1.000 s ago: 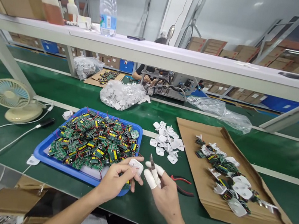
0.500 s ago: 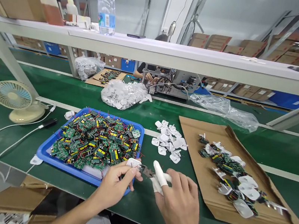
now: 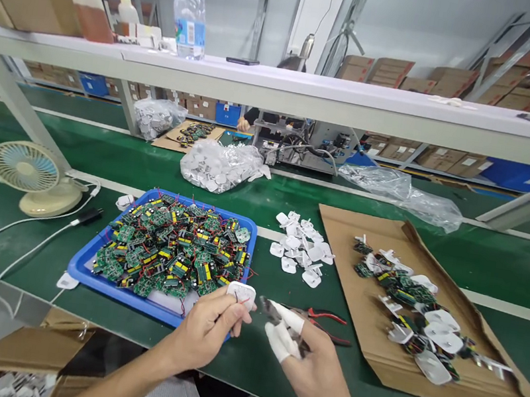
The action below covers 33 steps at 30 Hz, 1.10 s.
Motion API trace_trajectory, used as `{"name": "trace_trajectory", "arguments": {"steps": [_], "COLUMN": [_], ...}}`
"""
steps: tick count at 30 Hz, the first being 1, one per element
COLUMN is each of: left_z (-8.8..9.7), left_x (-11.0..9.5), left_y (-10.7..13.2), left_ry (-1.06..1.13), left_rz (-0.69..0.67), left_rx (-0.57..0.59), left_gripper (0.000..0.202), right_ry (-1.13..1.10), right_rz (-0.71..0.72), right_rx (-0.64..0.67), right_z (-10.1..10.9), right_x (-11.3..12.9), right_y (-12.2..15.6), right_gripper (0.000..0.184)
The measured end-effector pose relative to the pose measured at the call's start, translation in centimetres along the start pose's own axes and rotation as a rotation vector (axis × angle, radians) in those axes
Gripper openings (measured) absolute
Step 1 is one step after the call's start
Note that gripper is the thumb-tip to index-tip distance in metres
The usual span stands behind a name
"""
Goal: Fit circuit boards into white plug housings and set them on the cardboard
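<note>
My left hand point(image 3: 209, 324) is closed around a white plastic plug cover point(image 3: 242, 293), gripped by thumb and fingers in front of the tray. A thin red wire shows on the cover's face. Just to its right, my right hand point(image 3: 308, 353) wears white finger cots on thumb and index finger. Between those fingers is a dark, narrow tool point(image 3: 265, 304), its tip blurred and pointing at the cover without touching it; I cannot make out its kind. Behind that hand, red-handled pliers point(image 3: 329, 316) lie on the green bench, partly covered by the fingers.
A blue tray point(image 3: 78, 266) heaped with wired circuit boards stands left of my hands. Loose white covers point(image 3: 305, 245) lie beyond them. At right, cardboard point(image 3: 397, 380) carries boards joined to covers. A fan point(image 3: 30, 175), bagged covers point(image 3: 219, 168) and an overhead shelf point(image 3: 283, 84) surround the bench.
My right hand has turned and drawn slightly back from the cover, opening a gap. The pliers' red handles now show behind it. My left hand keeps hold of the cover, which faces up more.
</note>
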State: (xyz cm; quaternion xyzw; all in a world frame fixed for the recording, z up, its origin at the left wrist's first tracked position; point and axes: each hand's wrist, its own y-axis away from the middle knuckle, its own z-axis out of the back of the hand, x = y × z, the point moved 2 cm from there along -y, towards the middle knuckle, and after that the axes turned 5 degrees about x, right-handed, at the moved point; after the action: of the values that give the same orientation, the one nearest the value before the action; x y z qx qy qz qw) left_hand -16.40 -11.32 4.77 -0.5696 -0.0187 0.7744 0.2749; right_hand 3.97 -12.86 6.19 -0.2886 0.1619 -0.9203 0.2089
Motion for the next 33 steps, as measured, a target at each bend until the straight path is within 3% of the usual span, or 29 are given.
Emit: {"name": "trace_trajectory", "arguments": {"steps": [2,4,8,11,17,20,26,33], "left_z": [0.4,0.7,0.8,0.9,1.0,0.8,0.3,0.1], "left_x": [0.2,0.4,0.4,-0.2,-1.6,-1.9,-2.6,-3.0], "left_y": [-0.1,0.0,0.1,0.1,0.1,0.1,0.1,-0.1], "left_ry": [0.038,0.064,0.091,0.03,-0.054,-0.08,-0.107,-0.115], "left_rz": [0.019,0.053,0.125,0.118,0.079,0.094,0.125,0.168], "left_rx": [0.007,0.011,0.039,0.049,0.072,0.074,0.064,0.071], "left_gripper": [0.038,0.04,0.045,0.046,0.044,0.041,0.04,0.042], "right_ry": [-0.179,-0.207,-0.001,0.201,0.466,0.523,0.616,0.666], "right_rz": [-0.11,-0.113,0.083,0.197,0.222,0.268,0.303,0.304], "right_rx": [0.044,-0.009,-0.157,-0.218,-0.225,-0.21,-0.227,-0.221], "right_z": [0.2,0.7,1.6,1.8,1.3,0.9,0.4,-0.1], "right_x": [-0.3,-0.5,-0.4,0.2,1.3,1.4,1.6,1.7], "right_y": [0.0,-0.1,-0.5,-0.8,-0.8,-0.3,0.2,0.1], "right_gripper": [0.028,0.032,0.034,0.025,0.022,0.011,0.025,0.019]}}
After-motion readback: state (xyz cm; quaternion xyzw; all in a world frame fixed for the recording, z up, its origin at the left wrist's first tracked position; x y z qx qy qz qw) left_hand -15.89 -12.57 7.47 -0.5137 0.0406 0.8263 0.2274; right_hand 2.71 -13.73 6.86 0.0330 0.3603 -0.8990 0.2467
